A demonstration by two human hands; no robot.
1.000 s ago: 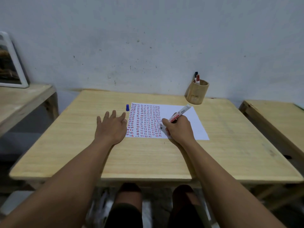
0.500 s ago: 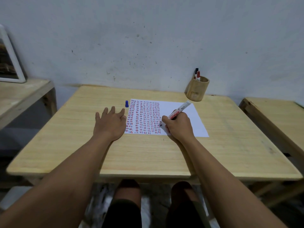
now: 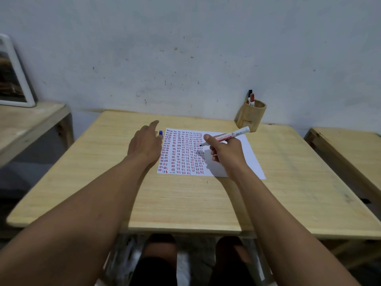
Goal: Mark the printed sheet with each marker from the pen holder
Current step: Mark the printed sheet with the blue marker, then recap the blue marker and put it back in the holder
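My right hand [image 3: 224, 153] gripped the marker [image 3: 225, 137] above the sheet [image 3: 243, 153]; my left hand [image 3: 145, 144], fingers loosely spread, reached at the blue cap [image 3: 161, 133].

A pale grey wall [image 3: 185, 48] fills the back, scuffed and dotted with dark specks. A light wooden table [image 3: 185, 203] stands against it. A second wooden table [image 3: 26, 122] sits to the left, carrying a white-framed picture [image 3: 12, 75] leaning on the wall. Another wooden top [image 3: 350, 149] stands to the right, just beside the middle one. The light is soft and even.
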